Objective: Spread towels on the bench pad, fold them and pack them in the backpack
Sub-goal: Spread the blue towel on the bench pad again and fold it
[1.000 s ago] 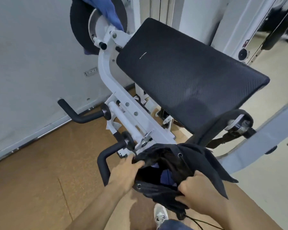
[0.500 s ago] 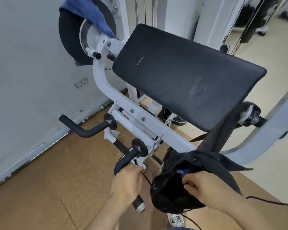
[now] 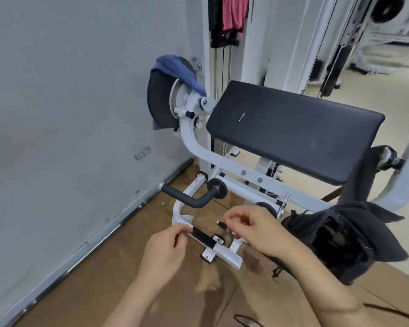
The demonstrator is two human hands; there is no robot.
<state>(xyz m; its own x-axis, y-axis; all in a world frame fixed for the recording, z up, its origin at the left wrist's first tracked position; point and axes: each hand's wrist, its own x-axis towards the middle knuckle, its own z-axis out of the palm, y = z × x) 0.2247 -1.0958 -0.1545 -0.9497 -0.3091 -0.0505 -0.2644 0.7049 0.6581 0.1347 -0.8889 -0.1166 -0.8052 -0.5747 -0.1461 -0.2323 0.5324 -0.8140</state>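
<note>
The black bench pad (image 3: 293,131) slopes across the middle with nothing on it. A black backpack (image 3: 340,241) hangs open at the right from a padded machine arm (image 3: 385,156). My right hand (image 3: 253,230) pinches the small black end of a cord (image 3: 222,224) left of the backpack. My left hand (image 3: 165,251) has thumb and fingertips pinched together just beside it; the thin cord in that pinch is hard to make out. A blue towel (image 3: 175,67) lies draped over the weight disc. A pink towel (image 3: 234,13) hangs on the machine column at the top.
A white machine frame (image 3: 198,147) with a black handle (image 3: 189,197) and a foot bracket (image 3: 222,251) stands under my hands. The grey wall (image 3: 69,114) is close on the left. Loose black cords (image 3: 246,323) trail over the brown floor.
My view has tilted up and pulled back. Both hands have left the backpack's mouth and come together to its left, pinching a cord. The backpack now hangs by itself.
</note>
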